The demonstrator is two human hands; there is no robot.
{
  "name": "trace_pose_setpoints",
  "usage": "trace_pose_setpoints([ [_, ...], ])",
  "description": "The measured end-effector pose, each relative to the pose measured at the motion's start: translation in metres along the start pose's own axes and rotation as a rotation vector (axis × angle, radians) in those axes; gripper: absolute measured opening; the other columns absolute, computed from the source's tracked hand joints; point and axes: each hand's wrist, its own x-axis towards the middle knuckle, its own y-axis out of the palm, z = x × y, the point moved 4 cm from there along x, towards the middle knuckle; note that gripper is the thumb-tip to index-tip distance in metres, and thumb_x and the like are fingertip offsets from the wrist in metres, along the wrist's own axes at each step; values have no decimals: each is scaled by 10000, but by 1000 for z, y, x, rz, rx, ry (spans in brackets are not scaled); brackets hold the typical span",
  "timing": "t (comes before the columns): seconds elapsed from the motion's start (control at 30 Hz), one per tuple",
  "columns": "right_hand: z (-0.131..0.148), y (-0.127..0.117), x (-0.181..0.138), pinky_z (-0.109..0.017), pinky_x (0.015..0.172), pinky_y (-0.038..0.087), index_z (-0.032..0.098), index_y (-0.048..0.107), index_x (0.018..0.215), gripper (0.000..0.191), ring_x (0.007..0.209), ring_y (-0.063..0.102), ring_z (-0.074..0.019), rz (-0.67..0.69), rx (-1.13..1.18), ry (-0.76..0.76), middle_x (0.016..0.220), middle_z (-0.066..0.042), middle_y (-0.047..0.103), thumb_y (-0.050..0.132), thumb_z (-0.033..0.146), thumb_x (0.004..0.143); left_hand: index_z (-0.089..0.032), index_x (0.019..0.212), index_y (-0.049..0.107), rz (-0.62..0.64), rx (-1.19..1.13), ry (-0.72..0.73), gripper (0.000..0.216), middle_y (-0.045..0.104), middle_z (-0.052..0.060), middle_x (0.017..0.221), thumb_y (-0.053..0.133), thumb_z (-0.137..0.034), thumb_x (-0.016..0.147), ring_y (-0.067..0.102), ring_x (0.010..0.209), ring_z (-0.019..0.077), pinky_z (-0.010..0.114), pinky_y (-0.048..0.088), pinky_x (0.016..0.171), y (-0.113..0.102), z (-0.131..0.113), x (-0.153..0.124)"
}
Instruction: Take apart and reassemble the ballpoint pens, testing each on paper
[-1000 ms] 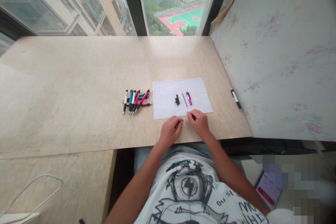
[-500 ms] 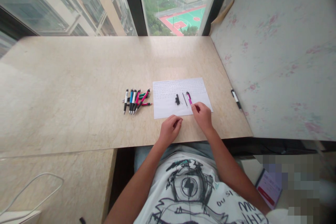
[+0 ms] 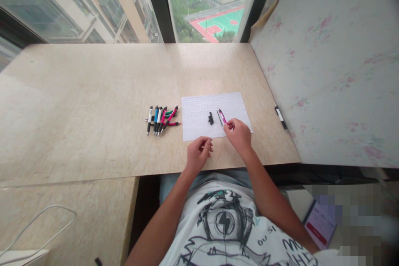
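Note:
My right hand [image 3: 238,133] pinches the lower end of a purple pen barrel [image 3: 222,116], its upper end pointing away from me over the paper. A thin dark refill [image 3: 220,118] lies just left of that barrel. Small black pen parts [image 3: 211,119] rest on the sheet of lined paper [image 3: 196,129], further left. My left hand [image 3: 199,153] is closed at the paper's near edge, fingers curled towards the thumb. Whatever it holds, if anything, is hidden or too small to make out.
Several pens [image 3: 158,120] in white, blue, pink and green lie in a pile left of the paper. One black-and-white pen [image 3: 281,118] lies against the wall on the right. A white cable [image 3: 62,207] curls over the lower surface at left.
My right hand has moved slightly left with the purple pen barrel, bringing it closer to the refill. My left hand has shifted a little left, its fingers still curled.

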Motion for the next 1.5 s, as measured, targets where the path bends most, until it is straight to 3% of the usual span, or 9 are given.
trace_pose_setpoints([
  [0.2,31,-9,-42,-276,645,439,211,609,858,49,658,571,-154,150,232,-326,749,-17,629,578,246,873,-183,1007,625,-32,-109,9,280,664,32,789,605,-441,898,644,664,139,234,518,546,-3,-1,5],
  [0.4,36,-3,-50,-279,679,441,201,617,865,35,708,583,-160,175,169,-385,771,-25,641,603,228,883,-176,853,646,-6,-129,-13,231,662,14,738,679,-405,851,610,636,125,240,493,593,-4,0,7],
  [0.53,32,-2,-35,-279,707,463,209,647,882,63,744,606,-162,346,232,-444,813,-24,672,618,264,890,-176,834,644,-50,-173,-40,212,669,13,734,704,-379,834,605,643,125,245,484,612,-8,-1,8],
  [0.6,22,-3,-15,-279,719,472,209,659,887,95,750,621,-160,345,248,-377,843,-25,693,587,268,907,-175,842,646,-76,-190,-44,211,678,22,745,689,-381,845,608,655,129,248,477,613,-10,-2,9],
  [0.73,-1,0,33,-304,734,465,188,680,938,137,733,621,-176,163,53,-145,847,-45,706,557,233,898,-172,849,647,-75,-211,-52,210,683,30,757,686,-379,846,604,660,129,247,465,613,-10,-3,11],
  [0.93,3,26,67,-306,755,447,196,670,1105,261,868,630,-211,191,-186,-137,975,-85,703,567,174,866,-176,850,640,-30,-190,-66,208,676,22,744,691,-378,836,606,668,131,245,458,625,-6,-2,11],
  [1.17,2,32,70,-313,734,454,205,696,923,180,846,632,-211,166,-171,-156,945,-91,700,535,156,858,-178,879,632,-13,-148,-47,201,672,21,759,657,-378,867,610,687,131,245,463,635,-7,4,11],
  [1.37,-9,21,49,-301,686,499,203,621,829,61,688,639,-171,91,189,-97,752,-33,686,567,198,804,-181,967,623,-79,-250,-60,258,700,35,790,699,-387,832,632,681,137,249,470,612,-9,5,13],
  [1.5,-2,15,18,-281,608,520,205,601,819,67,664,657,-168,135,408,-51,763,-35,687,597,270,803,-172,916,629,-126,-312,-114,279,724,56,794,740,-396,793,647,659,141,247,465,582,-10,3,15],
])
